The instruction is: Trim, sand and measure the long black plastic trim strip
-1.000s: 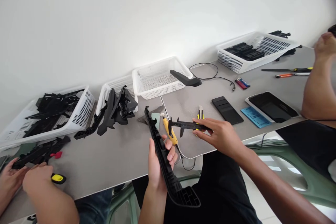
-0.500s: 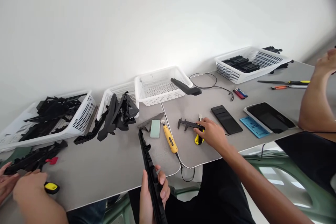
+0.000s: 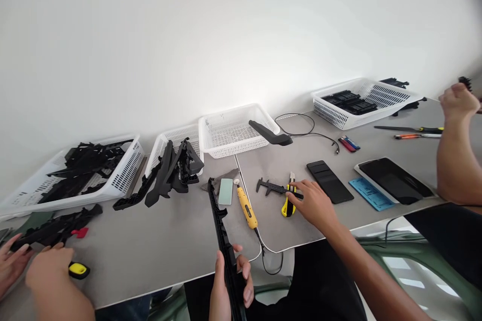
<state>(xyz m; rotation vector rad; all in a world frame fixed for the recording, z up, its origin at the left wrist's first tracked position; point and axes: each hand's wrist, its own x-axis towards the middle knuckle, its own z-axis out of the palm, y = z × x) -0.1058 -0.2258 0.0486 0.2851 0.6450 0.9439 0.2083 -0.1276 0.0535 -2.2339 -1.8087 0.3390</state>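
Black plastic trim strip [image 3: 222,230] stands on edge at lower centre of the frame, clamped in the left hand [image 3: 228,288]. Right of centre, the right hand [image 3: 314,203] rests with loose fingers on the yellow utility knife [image 3: 289,203], beside the black caliper [image 3: 273,188] on the grey desk [image 3: 169,241].

At six o'clock, the bottom edge is cutting off the long black plastic trim part [image 3: 223,230] and the left hand [image 3: 229,288] gripping it; the right hand's [image 3: 314,203] fingertips are hiding the black caliper's [image 3: 276,188] end.
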